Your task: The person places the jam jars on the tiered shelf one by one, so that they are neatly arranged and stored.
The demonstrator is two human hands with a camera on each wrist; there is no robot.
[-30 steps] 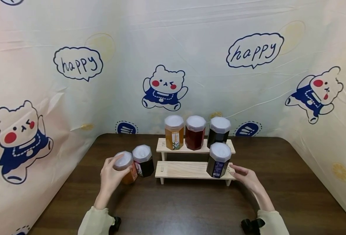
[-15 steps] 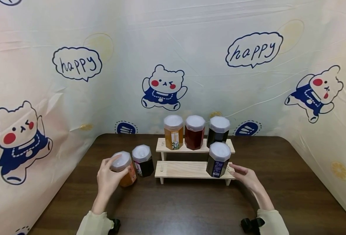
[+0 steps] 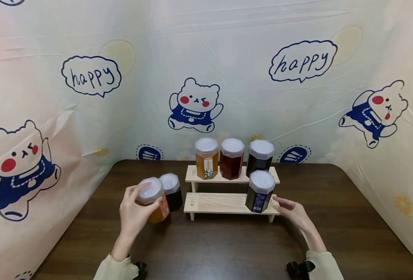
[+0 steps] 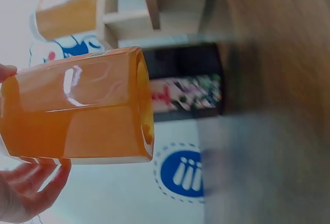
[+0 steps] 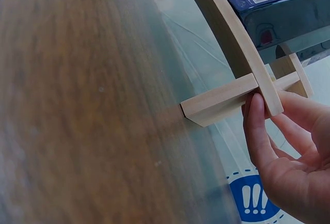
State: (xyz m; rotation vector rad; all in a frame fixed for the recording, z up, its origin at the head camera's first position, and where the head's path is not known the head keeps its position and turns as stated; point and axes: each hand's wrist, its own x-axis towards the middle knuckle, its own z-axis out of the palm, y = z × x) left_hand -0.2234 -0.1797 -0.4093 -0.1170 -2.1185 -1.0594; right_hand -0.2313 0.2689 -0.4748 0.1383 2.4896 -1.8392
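Note:
My left hand (image 3: 132, 212) grips an amber jar (image 3: 159, 213) with a white lid, thumb and fingers around its top. In the left wrist view the jar's underside shows, and it hangs above the table. Just behind it stands a dark jar (image 3: 174, 200), whose floral label (image 4: 188, 94) faces that camera. My right hand (image 3: 295, 215) pinches the right end of the lower step of a two-tier wooden stand (image 3: 215, 203); the right wrist view has its fingertips against the step's end and leg (image 5: 221, 100). On that step, at the right, sits a dark jar with a purple label (image 3: 259, 199).
The upper step bears a golden jar (image 3: 207, 165), a red jar (image 3: 232, 165) and a black jar (image 3: 259, 163) in a row. Everything stands on a dark wooden table (image 3: 210, 249). A printed curtain (image 3: 199, 46) hangs behind and at both sides.
The amber jar shifted slightly left, then rose and moved right, now overlapping the dark jar behind it. My right hand stays at the stand's end.

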